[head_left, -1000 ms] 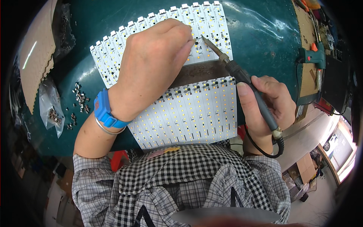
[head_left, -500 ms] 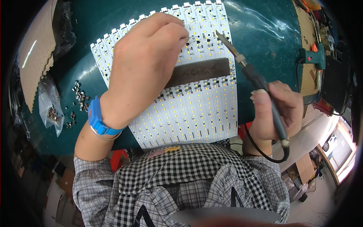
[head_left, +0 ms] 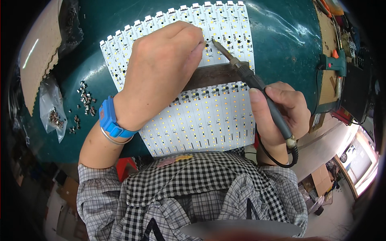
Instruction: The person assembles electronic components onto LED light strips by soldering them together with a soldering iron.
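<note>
My right hand point(head_left: 281, 110) grips a soldering iron point(head_left: 263, 90) by its dark handle, with a cord trailing from the rear end. The iron's tip reaches the upper part of a white LED circuit board panel point(head_left: 197, 120), close to my left fingertips. I cannot tell whether tip and board touch. Over the panel, my left hand point(head_left: 165, 60) is closed, its fingertips pinched low over the strips; whatever they hold is hidden. A dark flat bar point(head_left: 213, 76) lies across the panel, partly behind my left wrist and hand.
Small loose components point(head_left: 86, 98) are scattered on the green mat point(head_left: 277, 52) left of the panel. Beside them lies a clear plastic bag point(head_left: 52, 106) with more parts. Cardboard point(head_left: 40, 52) stands at far left. On the right is a green glue gun point(head_left: 333, 63).
The soldering iron and my right hand have moved left, bringing the tip near my left fingertips. My left hand and the panel have shifted slightly right.
</note>
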Demonstrator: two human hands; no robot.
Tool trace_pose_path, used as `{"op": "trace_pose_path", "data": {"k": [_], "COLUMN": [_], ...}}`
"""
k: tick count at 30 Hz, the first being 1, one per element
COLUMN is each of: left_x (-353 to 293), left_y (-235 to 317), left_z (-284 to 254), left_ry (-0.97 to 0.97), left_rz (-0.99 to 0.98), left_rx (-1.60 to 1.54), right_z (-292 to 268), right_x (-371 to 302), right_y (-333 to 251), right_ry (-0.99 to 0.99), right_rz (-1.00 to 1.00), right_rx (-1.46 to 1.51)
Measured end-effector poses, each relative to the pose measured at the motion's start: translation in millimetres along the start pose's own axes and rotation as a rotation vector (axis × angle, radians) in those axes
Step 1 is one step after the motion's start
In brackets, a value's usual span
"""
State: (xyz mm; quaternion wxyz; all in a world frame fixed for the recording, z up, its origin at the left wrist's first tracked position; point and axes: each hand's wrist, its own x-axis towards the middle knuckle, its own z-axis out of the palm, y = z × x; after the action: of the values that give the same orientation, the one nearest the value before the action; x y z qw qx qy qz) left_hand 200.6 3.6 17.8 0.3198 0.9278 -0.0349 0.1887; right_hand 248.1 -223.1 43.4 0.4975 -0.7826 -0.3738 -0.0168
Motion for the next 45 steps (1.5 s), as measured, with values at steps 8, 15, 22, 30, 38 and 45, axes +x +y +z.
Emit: {"op": "trace_pose_path", "data": {"k": [8, 15, 22, 30, 38, 45], "left_x": [1.7, 1.2, 2.4, -3.9, -10.3, -1.0], "left_y": [-0.5, -1.4, -1.6, 5.2, 1.7, -0.2], "left_z": [-0.4, 4.1, 5.4, -21.0, -7.3, 0.4], "left_ry": [-0.027, -0.021, -0.015, 0.026, -0.027, -0.046], "left_rz": [0.003, 0.009, 0.03, -0.043, -0.085, 0.008], "left_rx": [0.04, 0.065, 0.073, 0.072, -0.006, 0.06], "right_z": [-0.4, 8.7, 8.3, -2.0, 2.8, 8.2], "right_x": [-0.8, 0.9, 2.2, -3.7, -4.2, -0.6], "right_y": [-3.0, -6.1, -11.4, -9.4, -3.8, -4.6], "right_ry": [0.013, 0.047, -0.026, 0.16, 0.08, 0.09], "right_rz": [0.067, -0.045, -0.102, 0.039, 0.053, 0.044], "right_rx": [-0.012, -0.109, -0.209, 0.091, 0.044, 0.012]}}
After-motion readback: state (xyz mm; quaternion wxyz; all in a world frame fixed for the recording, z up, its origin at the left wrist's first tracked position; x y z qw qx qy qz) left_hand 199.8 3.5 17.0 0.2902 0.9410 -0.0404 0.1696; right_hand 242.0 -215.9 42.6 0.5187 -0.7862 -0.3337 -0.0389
